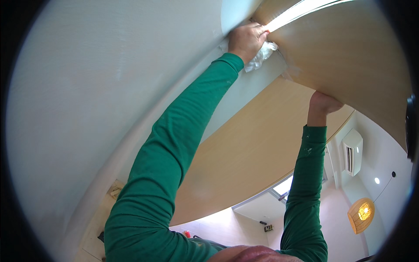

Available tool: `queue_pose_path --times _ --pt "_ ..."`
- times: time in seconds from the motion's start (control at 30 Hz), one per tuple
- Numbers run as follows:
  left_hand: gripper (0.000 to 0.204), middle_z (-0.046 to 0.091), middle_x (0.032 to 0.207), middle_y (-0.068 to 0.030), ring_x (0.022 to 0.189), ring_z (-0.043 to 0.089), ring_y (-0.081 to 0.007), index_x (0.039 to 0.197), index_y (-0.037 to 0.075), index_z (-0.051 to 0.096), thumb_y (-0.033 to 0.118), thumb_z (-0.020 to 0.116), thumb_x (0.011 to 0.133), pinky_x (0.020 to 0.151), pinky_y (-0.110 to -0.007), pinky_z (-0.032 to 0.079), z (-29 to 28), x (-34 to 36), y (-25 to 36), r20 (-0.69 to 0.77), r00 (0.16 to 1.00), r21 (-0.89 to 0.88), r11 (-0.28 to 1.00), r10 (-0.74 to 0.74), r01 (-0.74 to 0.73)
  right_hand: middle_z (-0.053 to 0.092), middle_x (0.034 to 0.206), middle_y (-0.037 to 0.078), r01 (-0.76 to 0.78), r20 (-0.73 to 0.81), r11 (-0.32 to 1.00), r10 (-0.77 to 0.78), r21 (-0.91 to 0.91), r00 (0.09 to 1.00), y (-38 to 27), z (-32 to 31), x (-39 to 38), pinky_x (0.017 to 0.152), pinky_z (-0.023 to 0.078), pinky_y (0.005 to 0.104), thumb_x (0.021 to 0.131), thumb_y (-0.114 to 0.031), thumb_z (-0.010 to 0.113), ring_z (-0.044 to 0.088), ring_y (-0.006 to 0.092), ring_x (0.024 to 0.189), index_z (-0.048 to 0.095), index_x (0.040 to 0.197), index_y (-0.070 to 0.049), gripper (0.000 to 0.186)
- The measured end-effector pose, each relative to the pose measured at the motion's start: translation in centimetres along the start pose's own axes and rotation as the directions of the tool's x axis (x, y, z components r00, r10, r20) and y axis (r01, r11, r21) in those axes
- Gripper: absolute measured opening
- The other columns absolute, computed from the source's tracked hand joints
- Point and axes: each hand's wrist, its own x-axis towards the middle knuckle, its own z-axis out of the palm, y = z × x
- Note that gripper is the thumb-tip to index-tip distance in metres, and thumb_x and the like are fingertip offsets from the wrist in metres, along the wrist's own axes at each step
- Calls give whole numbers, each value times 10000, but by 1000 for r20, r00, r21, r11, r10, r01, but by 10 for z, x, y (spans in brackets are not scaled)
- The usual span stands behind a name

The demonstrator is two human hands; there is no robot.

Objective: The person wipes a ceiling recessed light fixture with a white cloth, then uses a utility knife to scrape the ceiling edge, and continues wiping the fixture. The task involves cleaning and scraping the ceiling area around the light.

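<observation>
My left hand (246,41) reaches high into a corner where a white wall meets light wood panels. Its fingers are closed over a crumpled thin white sheet (261,59), whether plastic or tissue I cannot tell; part of it hangs out below the palm. Just beside the fingertips runs a bright strip (297,14) along an upper wood panel (345,48). My right hand (325,102) is raised against that panel's lower side, with its fingers hidden. Both arms wear green sleeves.
A long, light wood panel (248,139) spans the space between my arms. The smooth white wall (96,87) fills the left. Further off are an air conditioner (352,152), a lit woven pendant lamp (361,215) and a bright window (283,187). A dark object (410,126) sits at the right rim.
</observation>
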Motion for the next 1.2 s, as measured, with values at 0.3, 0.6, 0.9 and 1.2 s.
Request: queue_pose_path --times 0.3,0.6,0.9,1.2 --pt "194 754 990 -62 809 711 -285 1054 125 795 221 705 912 728 -393 572 -2 -6 13 -38 987 90 984 -153 156 579 1404 70 2 4 1000 -2 0 1000 -4 4 -5 1077 496 429 1065 -353 441 554 277 1278 562 1397 -48 466" --pt "197 764 948 -81 804 717 -270 1052 108 792 235 737 912 754 -388 569 -7 -4 9 38 991 -18 991 -130 131 573 1410 69 -21 -24 1000 21 12 999 -2 4 -5 1077 499 442 1064 -348 441 550 280 1285 559 1400 -47 466" --pt "191 759 942 -105 815 718 -279 1021 104 797 231 734 893 741 -395 570 -4 -5 7 75 979 -18 981 -191 193 567 1423 70 -10 -1 1000 10 -9 1000 1 -1 2 1095 485 449 1070 -376 441 543 286 1295 550 1414 -59 481" --pt "204 720 957 -43 831 636 -89 1132 -27 725 93 623 1003 755 -282 547 -4 -3 -2 291 893 -600 662 -344 450 555 1440 81 11 -3 1000 -11 -15 1000 -4 12 -8 1109 463 452 1079 -379 428 530 289 1310 543 1413 -52 482"
